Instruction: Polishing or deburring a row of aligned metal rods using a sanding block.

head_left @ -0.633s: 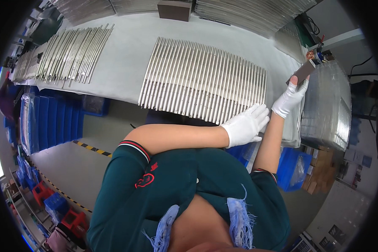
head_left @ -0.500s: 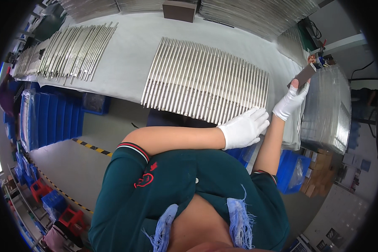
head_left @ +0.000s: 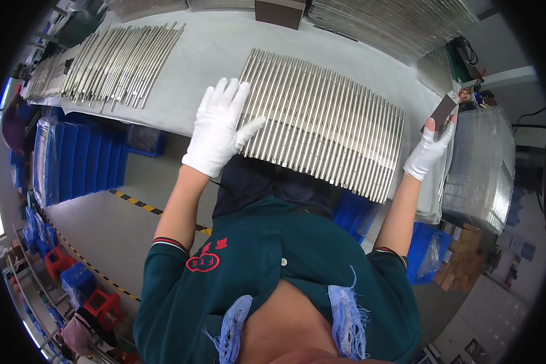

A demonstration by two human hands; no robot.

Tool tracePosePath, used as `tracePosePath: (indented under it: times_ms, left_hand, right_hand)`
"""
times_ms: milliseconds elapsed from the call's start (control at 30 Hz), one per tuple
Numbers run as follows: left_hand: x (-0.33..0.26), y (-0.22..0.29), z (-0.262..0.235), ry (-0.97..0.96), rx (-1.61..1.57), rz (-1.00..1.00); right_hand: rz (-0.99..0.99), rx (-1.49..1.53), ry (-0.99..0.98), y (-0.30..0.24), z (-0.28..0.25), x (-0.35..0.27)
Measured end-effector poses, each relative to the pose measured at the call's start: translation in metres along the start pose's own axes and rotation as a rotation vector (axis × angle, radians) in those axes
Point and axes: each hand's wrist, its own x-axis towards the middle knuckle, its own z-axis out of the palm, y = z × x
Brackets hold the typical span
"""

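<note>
A wide row of silver metal rods (head_left: 333,124) lies side by side on the white table (head_left: 212,54) in front of me. My left hand (head_left: 219,127), in a white glove, hovers flat with fingers spread at the row's left end, its thumb over the first rods. My right hand (head_left: 429,150), also gloved, is raised at the row's right end and grips a small dark flat block (head_left: 443,110) between thumb and fingers.
A second batch of rods (head_left: 112,60) lies at the table's left. Plastic-wrapped stacks of metal parts (head_left: 482,167) stand at the right, more rods (head_left: 394,21) at the back. Blue crates (head_left: 73,161) sit below the table's left edge, a dark box (head_left: 279,12) at the back.
My left hand has swung from the right end of the rod row, near my right hand, across to its left end. The right hand with the dark block has stayed in place.
</note>
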Motion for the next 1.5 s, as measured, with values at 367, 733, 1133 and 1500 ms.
tracePosePath:
  times_ms: [367,733,1133,1500]
  left_hand:
    - [-0.010,-0.047,0.014,0.018,-0.315,-0.135]
    - [-0.016,-0.048,0.018,0.110,-0.300,-0.086]
    - [-0.015,-0.041,0.007,-0.008,-0.350,-0.187]
    - [-0.016,-0.036,0.006,-0.007,-0.255,-0.192]
  right_hand:
    - [0.011,-0.103,-0.135,0.002,0.004,-0.008]
    - [-0.192,-0.359,-0.726,-0.043,0.013,-0.033]
    - [-0.601,-0.631,-1.069,-0.095,0.071,-0.059]
    - [-0.622,-0.568,-1.047,-0.099,0.110,-0.077]
